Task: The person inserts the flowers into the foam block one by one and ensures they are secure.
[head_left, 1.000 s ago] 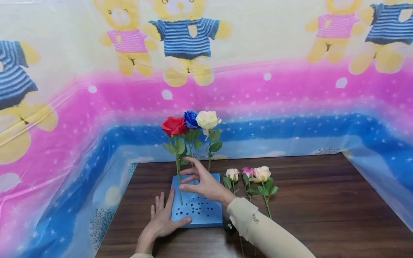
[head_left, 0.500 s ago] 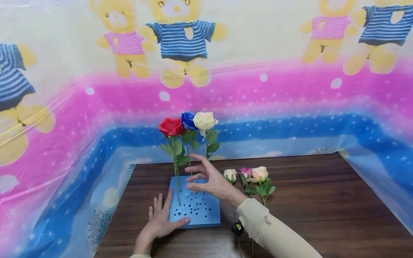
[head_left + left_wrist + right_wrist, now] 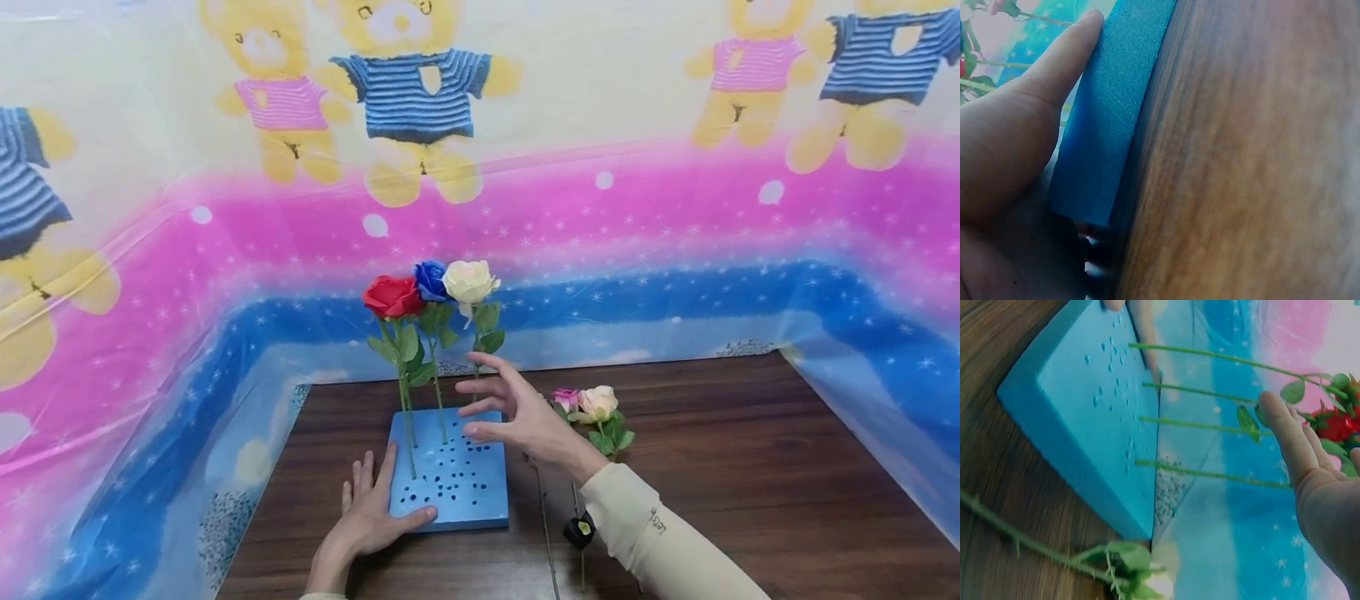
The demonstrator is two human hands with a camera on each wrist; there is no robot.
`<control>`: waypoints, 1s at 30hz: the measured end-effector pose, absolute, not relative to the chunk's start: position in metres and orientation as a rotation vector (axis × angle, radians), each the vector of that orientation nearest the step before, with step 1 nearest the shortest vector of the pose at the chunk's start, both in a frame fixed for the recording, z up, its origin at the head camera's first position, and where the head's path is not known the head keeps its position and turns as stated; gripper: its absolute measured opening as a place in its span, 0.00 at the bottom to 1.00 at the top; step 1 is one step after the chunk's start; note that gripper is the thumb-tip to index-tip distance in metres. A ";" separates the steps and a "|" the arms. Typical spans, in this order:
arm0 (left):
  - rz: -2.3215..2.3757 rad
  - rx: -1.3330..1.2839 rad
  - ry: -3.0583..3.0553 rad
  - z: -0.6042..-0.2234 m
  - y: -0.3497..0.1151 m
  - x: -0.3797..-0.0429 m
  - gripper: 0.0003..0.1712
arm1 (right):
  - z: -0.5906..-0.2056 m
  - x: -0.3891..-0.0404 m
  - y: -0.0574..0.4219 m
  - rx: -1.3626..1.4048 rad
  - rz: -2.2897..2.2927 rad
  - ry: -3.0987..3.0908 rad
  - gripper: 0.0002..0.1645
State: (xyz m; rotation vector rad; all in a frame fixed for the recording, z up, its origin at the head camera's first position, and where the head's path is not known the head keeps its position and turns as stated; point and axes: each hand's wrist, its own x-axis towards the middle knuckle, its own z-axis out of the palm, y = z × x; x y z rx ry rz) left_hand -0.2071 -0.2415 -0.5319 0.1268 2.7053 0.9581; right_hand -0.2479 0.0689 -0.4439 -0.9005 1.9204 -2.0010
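My left hand (image 3: 371, 512) rests at the left edge of a blue foam block (image 3: 491, 510) full of small holes. Its thumb lies on the top and its fingers stretch along the side. A red rose (image 3: 392, 296), a blue rose (image 3: 431, 281) and a white rose (image 3: 470, 282) rise from the block on green stems. In the right wrist view several stems (image 3: 1210, 425) stand in it. My right hand (image 3: 528, 421) hovers above the block's right side, fingers spread and loosely bent, holding nothing. It covers part of the white rose's stem in the head view.
On the wooden table (image 3: 735, 467), right of the block, lie a peach rose (image 3: 597, 402), a pink rose (image 3: 566, 398) and a dark flower-like head (image 3: 579, 529). A pale rose (image 3: 1160, 582) lies nearest the block in the right wrist view. Printed cloth (image 3: 555, 217) hangs behind.
My right hand has moved right, away from the red rose's stem, towards the loose roses, and stays empty. The left hand keeps its place on the block. The head view has shifted slightly.
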 end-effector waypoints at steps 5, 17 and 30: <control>0.951 0.131 2.708 -0.533 -0.241 -0.207 0.79 | -0.447 -0.248 0.088 -0.869 -2.028 1.934 0.58; 0.997 0.168 2.731 -0.535 -0.243 -0.206 0.78 | -0.460 -0.249 0.161 -0.744 -2.085 2.047 0.56; 0.972 0.160 2.698 -0.537 -0.242 -0.210 0.78 | -0.474 -0.242 0.230 -0.623 -2.197 2.018 0.57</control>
